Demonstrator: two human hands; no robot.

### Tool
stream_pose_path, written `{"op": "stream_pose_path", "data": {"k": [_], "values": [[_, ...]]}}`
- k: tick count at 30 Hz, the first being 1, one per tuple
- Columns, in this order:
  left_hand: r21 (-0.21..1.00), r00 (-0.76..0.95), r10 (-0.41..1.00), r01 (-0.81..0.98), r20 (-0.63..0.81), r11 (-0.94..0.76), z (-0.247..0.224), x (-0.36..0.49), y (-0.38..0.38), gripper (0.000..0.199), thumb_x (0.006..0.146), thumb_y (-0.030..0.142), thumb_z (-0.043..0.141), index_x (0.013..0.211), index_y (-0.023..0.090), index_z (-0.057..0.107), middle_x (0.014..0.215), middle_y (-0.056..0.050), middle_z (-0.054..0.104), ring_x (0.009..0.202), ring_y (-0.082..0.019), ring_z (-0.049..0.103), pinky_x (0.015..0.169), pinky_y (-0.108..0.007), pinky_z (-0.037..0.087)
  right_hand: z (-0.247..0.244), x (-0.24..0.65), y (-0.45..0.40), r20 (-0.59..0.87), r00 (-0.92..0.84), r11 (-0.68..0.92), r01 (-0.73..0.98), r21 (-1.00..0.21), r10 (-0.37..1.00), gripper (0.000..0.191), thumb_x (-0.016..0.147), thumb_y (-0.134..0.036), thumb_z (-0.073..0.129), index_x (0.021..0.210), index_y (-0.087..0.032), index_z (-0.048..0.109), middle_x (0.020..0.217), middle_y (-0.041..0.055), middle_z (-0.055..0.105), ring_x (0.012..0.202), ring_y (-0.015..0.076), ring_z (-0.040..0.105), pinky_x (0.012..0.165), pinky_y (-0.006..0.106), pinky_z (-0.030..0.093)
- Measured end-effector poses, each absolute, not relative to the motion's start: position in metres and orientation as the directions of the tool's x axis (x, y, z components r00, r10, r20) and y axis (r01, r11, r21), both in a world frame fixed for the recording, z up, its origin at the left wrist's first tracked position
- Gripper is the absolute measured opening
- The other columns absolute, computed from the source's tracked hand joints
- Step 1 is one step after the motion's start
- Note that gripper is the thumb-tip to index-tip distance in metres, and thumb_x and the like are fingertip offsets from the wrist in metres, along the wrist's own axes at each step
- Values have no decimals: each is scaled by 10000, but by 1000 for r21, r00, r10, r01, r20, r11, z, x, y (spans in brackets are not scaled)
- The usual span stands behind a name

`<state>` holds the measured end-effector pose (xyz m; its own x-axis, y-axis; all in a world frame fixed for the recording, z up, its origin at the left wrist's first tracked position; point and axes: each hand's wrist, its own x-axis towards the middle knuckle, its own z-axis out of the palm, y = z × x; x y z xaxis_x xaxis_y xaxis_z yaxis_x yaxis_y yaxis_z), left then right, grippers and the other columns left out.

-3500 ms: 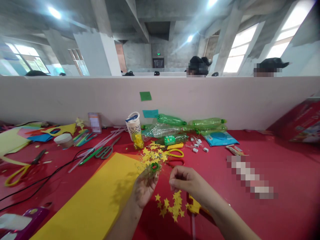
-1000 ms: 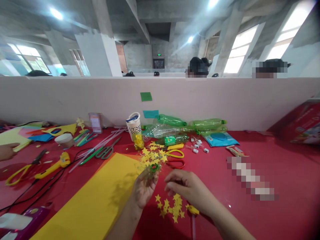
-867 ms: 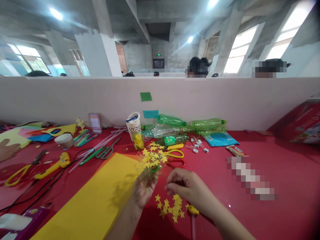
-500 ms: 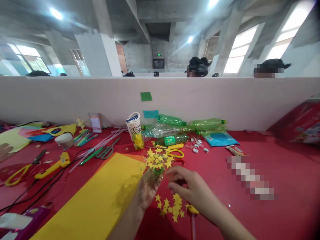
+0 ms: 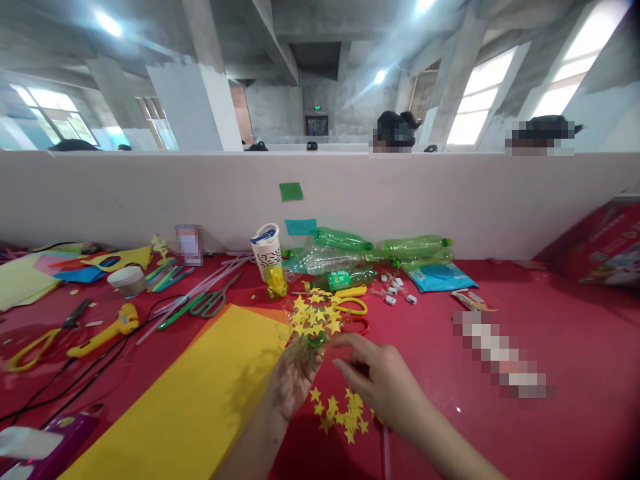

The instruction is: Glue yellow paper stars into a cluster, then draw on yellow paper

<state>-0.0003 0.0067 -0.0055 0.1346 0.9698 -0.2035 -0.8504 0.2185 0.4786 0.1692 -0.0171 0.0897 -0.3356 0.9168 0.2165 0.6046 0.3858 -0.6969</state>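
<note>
My left hand (image 5: 290, 380) is closed around a see-through plastic bottle piece with a green neck (image 5: 316, 339). A bunch of yellow paper stars (image 5: 313, 319) spreads out around that neck. My right hand (image 5: 390, 373) hovers just right of it, index finger stretched toward the neck and thumb apart. Nothing shows between its fingers. Loose yellow stars (image 5: 350, 417) lie on the red table below the hands. A pale straw (image 5: 387, 453) lies by my right forearm, which partly covers a yellow item at its top.
Yellow paper sheets (image 5: 190, 387) lie left of my arm. Further left are a yellow glue gun (image 5: 107, 333) with black cables, scissors (image 5: 215, 300) and a purple power strip (image 5: 55, 443). Green bottles (image 5: 345, 239), a white cup (image 5: 267, 253) and a blue packet (image 5: 443, 277) stand or lie along the partition (image 5: 200, 193).
My right hand has shifted slightly, its index finger now stretched closer to the green neck. It now covers more of the yellow item by the straw. The left hand keeps its hold.
</note>
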Motion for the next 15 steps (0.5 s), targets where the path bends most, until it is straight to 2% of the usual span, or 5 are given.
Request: {"op": "stream_pose_path", "data": {"k": [6,10,15], "values": [[494,110,976,-848,-188,191,-2,4,6,311,702,97,651,1005,165,660,829,-63,722,725,-176,670,678,-249,524,79,166,-13,286,-378,470,624,-624,881,164,845,-232,486,936,-224,622,640,-9,635,513,112,529,518,213,342],[494,126,972,-844,-200,211,0,3,7,294,673,29,640,949,122,673,782,-81,712,717,-165,665,659,-218,526,76,167,-11,294,-428,519,685,-511,855,177,862,-231,457,835,-206,630,572,-4,604,490,118,515,486,219,295],[497,103,974,-846,-204,193,6,1,4,205,644,44,672,830,130,688,776,-69,709,728,-156,662,695,-218,533,75,167,-10,287,-484,563,712,-420,827,203,874,-240,451,761,-202,615,552,-7,597,478,114,511,475,228,254]]}}
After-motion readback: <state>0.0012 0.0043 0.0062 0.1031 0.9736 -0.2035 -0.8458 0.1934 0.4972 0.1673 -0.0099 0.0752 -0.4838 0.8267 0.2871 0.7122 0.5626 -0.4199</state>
